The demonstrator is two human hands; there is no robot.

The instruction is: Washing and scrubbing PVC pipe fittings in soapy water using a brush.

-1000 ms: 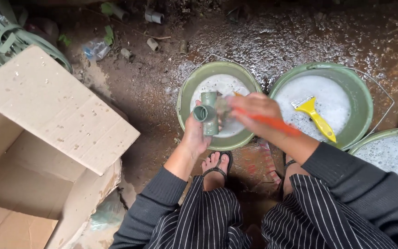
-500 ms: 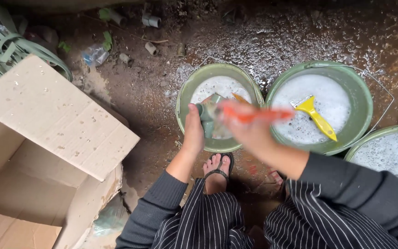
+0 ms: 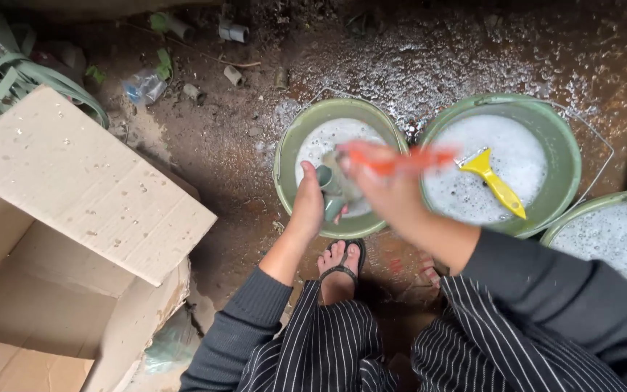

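Gripping grey pipe fitting (image 3: 332, 190) upright, left hand (image 3: 308, 207), orange brush (image 3: 393, 160) crosswise.

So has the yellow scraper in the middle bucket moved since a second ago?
No. The yellow scraper lies at the same spot and angle in the middle bucket's foam.

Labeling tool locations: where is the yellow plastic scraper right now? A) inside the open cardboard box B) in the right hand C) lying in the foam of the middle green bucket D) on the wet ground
C: the yellow plastic scraper lies on the white foam inside the middle green bucket, apart from both hands; the right hand holds a blurred orange tool instead.
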